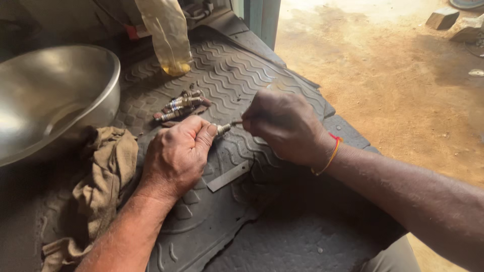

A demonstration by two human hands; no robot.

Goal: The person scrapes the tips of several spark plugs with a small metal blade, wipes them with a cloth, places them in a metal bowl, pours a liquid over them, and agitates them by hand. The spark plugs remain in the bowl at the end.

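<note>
Dark rubber floor mat (pixel 237 75) with a wavy tread serves as the work surface, laid at a doorway with bare dirt ground (pixel 403 85) beyond, so daylight falls on the work. A spark plug (pixel 223 129) is gripped in the left hand (pixel 174 156), fist closed tight around its body, only the metal tip left exposed toward the right hand (pixel 285 128). The right fingers are pinched together on a thin tool (too small to identify) brought against that tip; the plug appears braced low over the mat for steadiness. More spark plugs (pixel 182 105) are kept in a loose pile just behind the hands, within reach. A flat metal strip (pixel 229 176) lies on the mat below the hands. A crumpled tan rag (pixel 103 186) sits beside the left wrist, a large steel bowl (pixel 50 95) at the far left, a plastic bottle of yellowish liquid (pixel 169 38) at the mat's rear edge.
</note>
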